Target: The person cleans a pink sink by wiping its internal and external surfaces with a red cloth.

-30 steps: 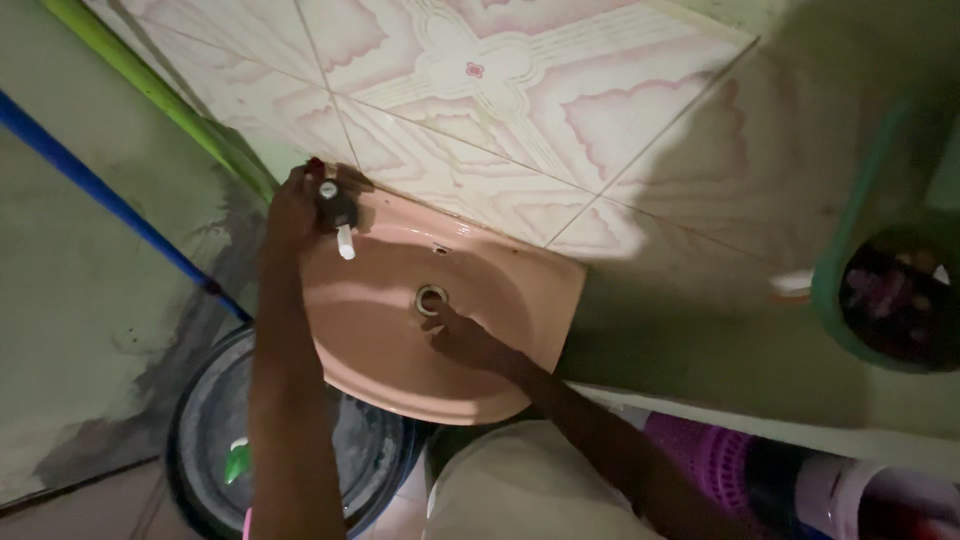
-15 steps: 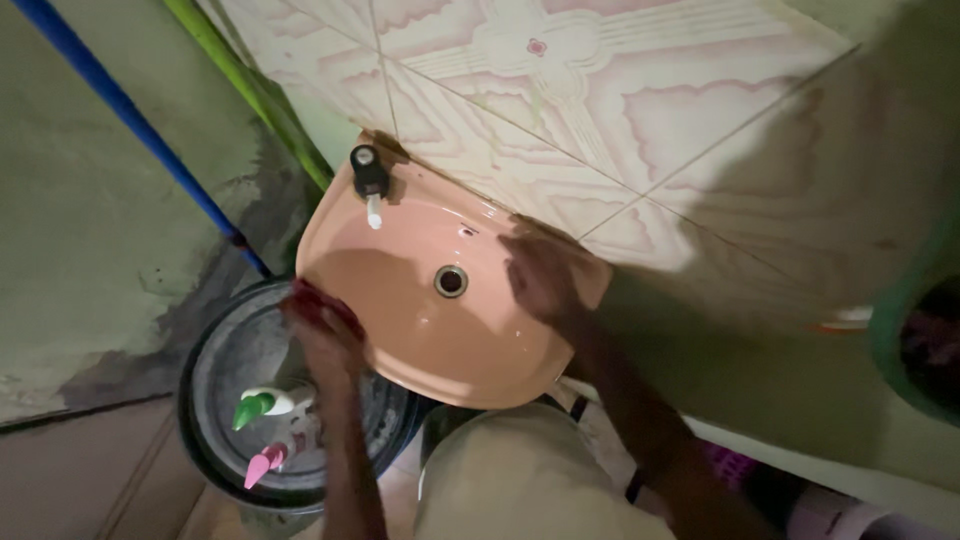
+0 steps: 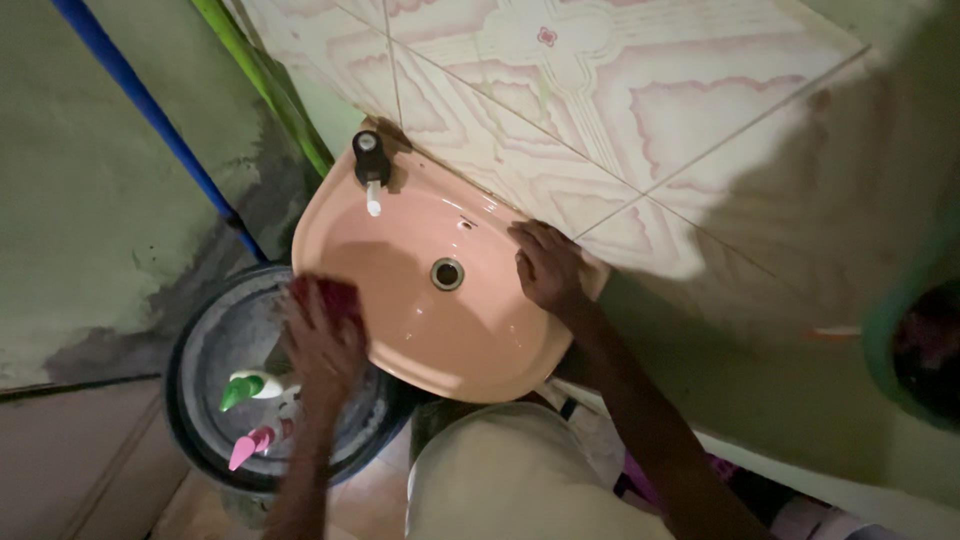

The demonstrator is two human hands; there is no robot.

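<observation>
**Two hands at the pink basin**

The left hand [image 3: 322, 345] closes its grip on a red cloth [image 3: 325, 297] at the basin's rim, about 9 o'clock from the drain [image 3: 447, 273]. The right hand [image 3: 545, 268] lies flat and open on the pink basin [image 3: 470, 345] at 3 o'clock. A black tap [image 3: 369, 165] stands at 11 o'clock. Below, at 8 o'clock, a dark round tub [image 3: 200, 370] holds two bottles, one green-capped [image 3: 243, 388], one pink-capped [image 3: 250, 444].
</observation>
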